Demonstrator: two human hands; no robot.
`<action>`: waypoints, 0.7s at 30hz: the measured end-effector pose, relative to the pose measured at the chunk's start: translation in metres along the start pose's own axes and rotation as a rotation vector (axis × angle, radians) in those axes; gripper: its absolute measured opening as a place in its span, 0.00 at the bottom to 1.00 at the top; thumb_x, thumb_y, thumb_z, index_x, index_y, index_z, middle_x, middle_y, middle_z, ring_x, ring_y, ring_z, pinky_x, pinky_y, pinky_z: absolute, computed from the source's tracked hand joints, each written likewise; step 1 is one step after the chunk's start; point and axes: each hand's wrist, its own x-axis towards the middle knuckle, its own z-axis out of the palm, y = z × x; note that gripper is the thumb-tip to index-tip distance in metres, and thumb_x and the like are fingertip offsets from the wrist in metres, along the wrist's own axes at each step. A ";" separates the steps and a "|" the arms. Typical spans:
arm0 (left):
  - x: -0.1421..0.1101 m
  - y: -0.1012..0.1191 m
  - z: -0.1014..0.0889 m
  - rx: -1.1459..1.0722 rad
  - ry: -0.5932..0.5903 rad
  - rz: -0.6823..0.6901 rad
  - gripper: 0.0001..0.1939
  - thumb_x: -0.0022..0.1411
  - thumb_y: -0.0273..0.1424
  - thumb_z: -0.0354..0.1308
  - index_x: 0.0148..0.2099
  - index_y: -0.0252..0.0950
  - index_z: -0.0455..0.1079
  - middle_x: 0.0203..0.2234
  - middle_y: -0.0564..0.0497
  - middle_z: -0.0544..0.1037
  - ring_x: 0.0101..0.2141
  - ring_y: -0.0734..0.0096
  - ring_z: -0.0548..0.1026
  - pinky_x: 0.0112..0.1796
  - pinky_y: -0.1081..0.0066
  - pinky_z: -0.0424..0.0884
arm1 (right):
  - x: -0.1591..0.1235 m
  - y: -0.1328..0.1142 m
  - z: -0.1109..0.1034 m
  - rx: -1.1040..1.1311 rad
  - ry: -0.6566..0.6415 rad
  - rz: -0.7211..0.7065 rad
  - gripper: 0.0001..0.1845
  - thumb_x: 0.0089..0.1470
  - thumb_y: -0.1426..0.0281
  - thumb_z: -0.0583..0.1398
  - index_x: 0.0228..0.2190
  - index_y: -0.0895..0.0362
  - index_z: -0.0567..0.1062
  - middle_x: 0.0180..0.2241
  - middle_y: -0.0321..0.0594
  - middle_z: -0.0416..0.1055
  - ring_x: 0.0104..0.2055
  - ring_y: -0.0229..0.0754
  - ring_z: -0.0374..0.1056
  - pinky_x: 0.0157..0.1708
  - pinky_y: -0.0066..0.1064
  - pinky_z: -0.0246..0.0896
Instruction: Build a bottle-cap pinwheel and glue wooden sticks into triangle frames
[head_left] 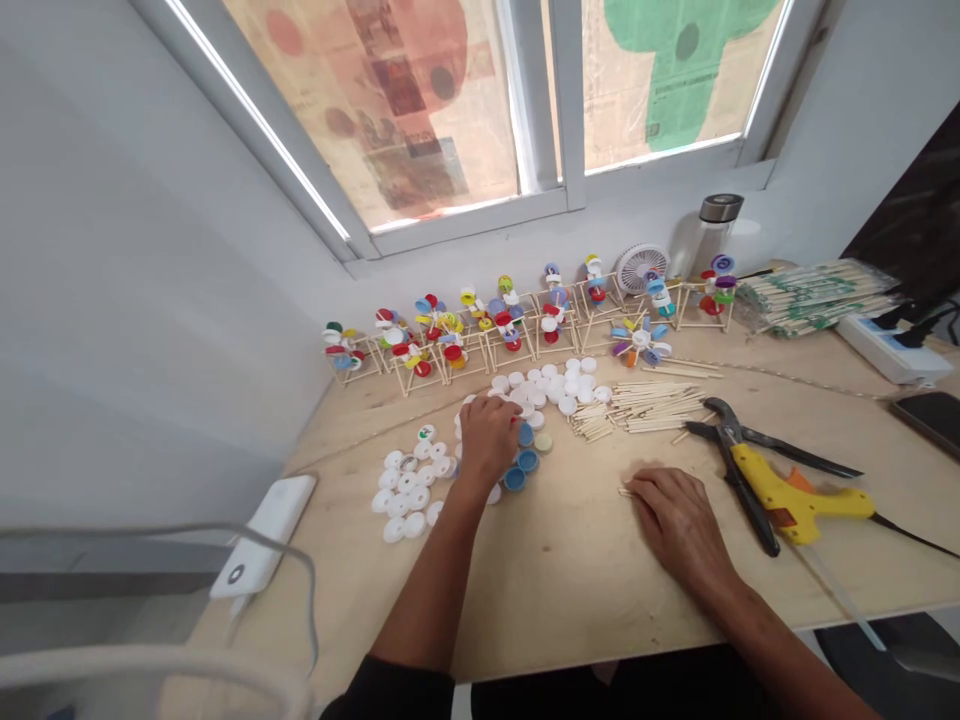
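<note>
My left hand [489, 438] reaches into the bottle caps in the middle of the table, its fingers bent and closed. A bit of a red bottle cap [515, 423] shows under its fingertips; the rest is covered. Beside it sit several blue bottle caps [529, 460] and one pale yellowish cap [543, 441]. White caps with holes [406, 483] lie to its left, plain white caps [551, 385] beyond it. My right hand [675, 515] rests low on the table, fingers together over short wooden sticks [625, 491], whose ends poke out at the fingertips.
Cap-and-stick wheel models [506, 325] line the wall. Loose sticks [652, 405], pliers [731, 450] and a yellow glue gun [802, 500] lie right. Behind are a small fan [643, 268], a bottle [712, 235] and bagged sticks [817, 290]. A white power bank [266, 535] sits left.
</note>
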 end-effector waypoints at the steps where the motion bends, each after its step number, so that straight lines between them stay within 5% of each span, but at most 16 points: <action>1: 0.004 0.001 0.002 0.002 0.002 0.003 0.10 0.58 0.26 0.53 0.39 0.41 0.74 0.38 0.46 0.78 0.45 0.55 0.68 0.47 0.56 0.58 | 0.000 0.000 0.000 0.000 -0.001 0.003 0.10 0.58 0.73 0.53 0.38 0.54 0.74 0.39 0.42 0.73 0.44 0.44 0.66 0.44 0.38 0.55; 14: 0.017 0.015 0.022 -0.222 0.047 -0.084 0.12 0.53 0.25 0.57 0.40 0.40 0.73 0.37 0.45 0.78 0.45 0.54 0.69 0.49 0.54 0.57 | -0.002 0.005 0.003 -0.007 0.013 -0.023 0.10 0.58 0.72 0.54 0.39 0.55 0.74 0.39 0.43 0.73 0.44 0.45 0.65 0.44 0.37 0.55; 21: -0.009 -0.023 0.013 -0.628 0.249 -0.322 0.15 0.60 0.34 0.52 0.47 0.38 0.71 0.46 0.45 0.76 0.48 0.59 0.71 0.51 0.59 0.62 | -0.003 0.008 0.003 -0.005 0.016 -0.032 0.10 0.57 0.72 0.55 0.39 0.55 0.74 0.40 0.42 0.73 0.44 0.44 0.66 0.44 0.37 0.56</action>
